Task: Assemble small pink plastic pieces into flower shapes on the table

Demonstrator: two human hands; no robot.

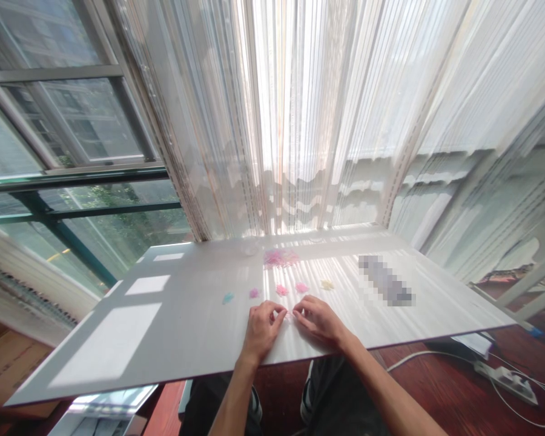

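My left hand [264, 327] rests low over the white table, thumb and forefinger pinched together. Facing it, my right hand [321, 320] makes a similar pinch. A few tiny pale pink pieces [289, 315] show between the two sets of fingertips; what each pinch holds is too small to make out. Just beyond my hands lie small heaps of thin coloured pieces: a blue heap [227, 298], a purple heap [254, 293], a red-pink heap [281, 290], a pink heap [302, 287] and a yellow heap [327, 284]. Farther back is a larger mixed pink and purple pile [280, 259].
The white table [200, 327] has its near edge against my lap. A small clear object [249, 249] sits near the back. A pixelated dark object [386, 280] lies at the right. Sheer curtains [295, 121] hang behind; a power strip [506, 383] with cables is on the floor.
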